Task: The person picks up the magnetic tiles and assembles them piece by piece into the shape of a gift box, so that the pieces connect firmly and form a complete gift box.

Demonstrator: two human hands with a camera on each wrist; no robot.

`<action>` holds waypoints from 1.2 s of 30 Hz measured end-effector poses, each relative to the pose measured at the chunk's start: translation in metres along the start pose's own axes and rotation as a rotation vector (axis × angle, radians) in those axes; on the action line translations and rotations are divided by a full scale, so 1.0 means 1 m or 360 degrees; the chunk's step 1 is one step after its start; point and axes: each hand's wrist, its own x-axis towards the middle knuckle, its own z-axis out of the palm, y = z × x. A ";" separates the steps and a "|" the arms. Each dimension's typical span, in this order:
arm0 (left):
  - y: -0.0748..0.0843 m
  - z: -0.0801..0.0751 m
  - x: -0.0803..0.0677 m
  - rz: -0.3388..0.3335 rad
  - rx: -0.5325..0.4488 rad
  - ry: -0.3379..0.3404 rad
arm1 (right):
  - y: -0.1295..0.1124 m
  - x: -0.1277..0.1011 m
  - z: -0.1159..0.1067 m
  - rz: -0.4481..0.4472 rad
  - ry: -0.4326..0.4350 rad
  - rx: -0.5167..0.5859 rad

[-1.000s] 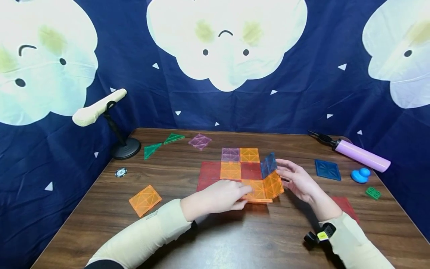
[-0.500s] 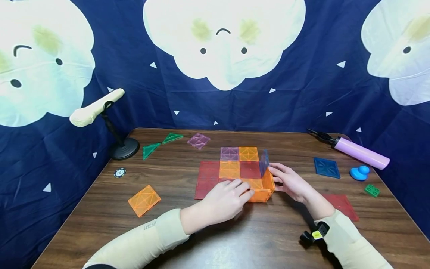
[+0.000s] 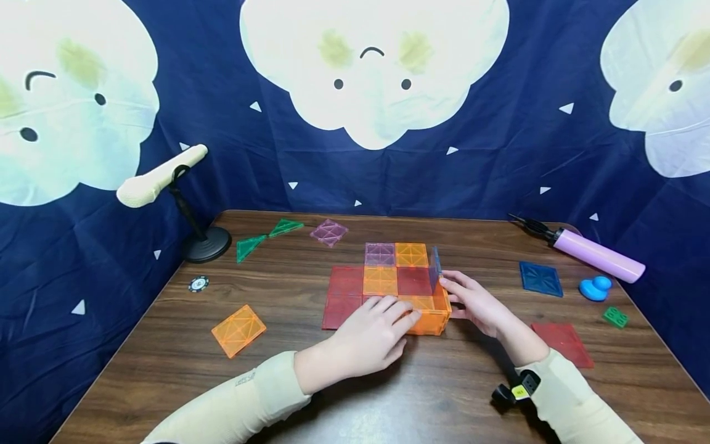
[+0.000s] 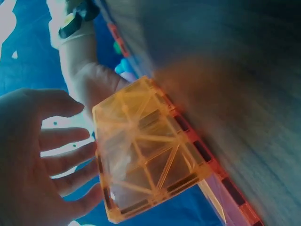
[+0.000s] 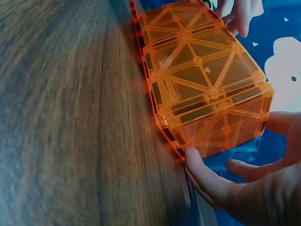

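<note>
Left hand: the left hand (image 3: 373, 332) lies relaxed with straight fingers on the near left part of the tile structure (image 3: 388, 285); its fingertips rest by the upright orange front tile (image 3: 427, 322). The left wrist view shows the fingers spread beside that tile, curled round nothing.
Right hand: the right hand (image 3: 476, 301) has straight fingers pressed flat against the outer face of the upright orange side tile (image 3: 442, 300) and the blue tile (image 3: 436, 262) standing just behind it. The right wrist view shows the fingertips (image 5: 195, 160) touching the lower corner of the orange wall.
Tile structure: magnetic tiles sit in the middle of the wooden table (image 3: 355, 394). Red, orange and purple squares lie flat in a grid; at the near right corner, orange tiles stand upright and meet at an edge, with the blue tile upright along the right side.
Loose tiles: an orange square (image 3: 239, 330) lies near the left, two green triangles (image 3: 264, 239) and a purple square (image 3: 329, 232) towards the back, a blue square (image 3: 540, 279) and a red square (image 3: 563, 344) on the right.
Other things: a microphone on a stand (image 3: 166, 185) at back left, a poker chip (image 3: 198, 283) near it, a pink pump (image 3: 593, 254), a blue duck (image 3: 595, 288) and a green brick (image 3: 616, 317) on the right.
</note>
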 end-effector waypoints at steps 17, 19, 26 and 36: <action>-0.087 0.004 -0.064 -0.1693 -0.1896 0.0112 | 0.000 -0.003 -0.002 0.0034 -0.0050 0.0033; -0.090 0.009 -0.067 -0.1792 -0.2155 0.0103 | 0.000 -0.003 -0.002 0.0039 -0.0057 0.0034; -0.093 0.010 -0.063 -0.1908 -0.2615 0.0274 | -0.001 -0.002 -0.002 0.0040 -0.0050 0.0032; -0.098 0.005 -0.057 -0.1797 -0.2744 0.0405 | 0.000 -0.002 -0.002 0.0043 -0.0042 0.0031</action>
